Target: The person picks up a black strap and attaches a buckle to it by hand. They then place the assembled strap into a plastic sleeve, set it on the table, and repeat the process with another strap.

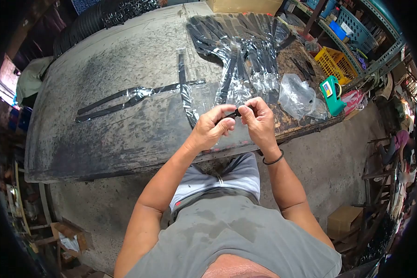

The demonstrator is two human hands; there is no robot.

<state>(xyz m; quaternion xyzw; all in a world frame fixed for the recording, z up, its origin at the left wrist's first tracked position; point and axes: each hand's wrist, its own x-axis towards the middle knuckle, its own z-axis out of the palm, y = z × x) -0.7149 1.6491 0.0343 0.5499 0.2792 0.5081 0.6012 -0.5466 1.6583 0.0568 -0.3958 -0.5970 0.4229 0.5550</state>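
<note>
My right hand (260, 124), with a black band round its wrist, pinches a small black piece (237, 112) between thumb and fingers. My left hand (212, 128) is curled round the other end of this piece, its fingers slightly blurred. The piece's exact kind is too small to make out. Just beyond my hands lie black strips in clear plastic sleeves (236, 74), heaped together. One sleeved strip (183, 78) lies lengthwise by my left hand, and a forked black strip (136, 95) stretches to the left.
The worn grey table (102, 143) reaches far left. Right of the heap are a clear plastic bag (299, 95) and a green tape dispenser (332, 96). A yellow basket (336, 65) stands by shelving. A cardboard box (345, 221) is on the floor at right.
</note>
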